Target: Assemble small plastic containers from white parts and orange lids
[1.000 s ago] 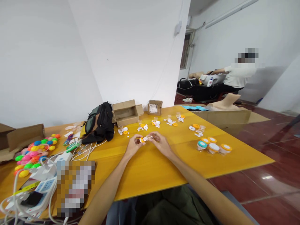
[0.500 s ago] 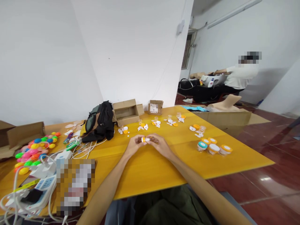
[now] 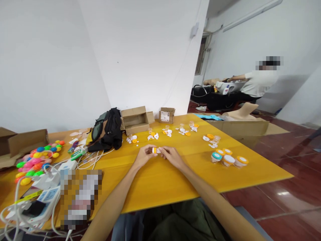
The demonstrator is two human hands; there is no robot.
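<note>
My left hand [image 3: 144, 155] and my right hand [image 3: 172, 156] meet over the middle of the yellow table [image 3: 160, 182], fingers pinched together. Between the fingertips sits a small clear jar with an orange lid [image 3: 154, 150]; both hands grip it. Beyond my hands lie small piles of white pieces and orange lids [image 3: 152, 136]. Three closed little jars [image 3: 228, 158] stand to the right of my right hand, one with a teal rim and two with orange rims.
A black backpack [image 3: 107, 131] and open cardboard boxes [image 3: 135, 119] sit at the table's far side. Coloured plastic balls [image 3: 35, 160], a power strip with white cables [image 3: 42, 197] crowd the left. Another person [image 3: 258, 83] works in the far room on the right.
My two hands have drawn closer together around the small jar, and the white piece seen at my right fingertips a second ago no longer shows.
</note>
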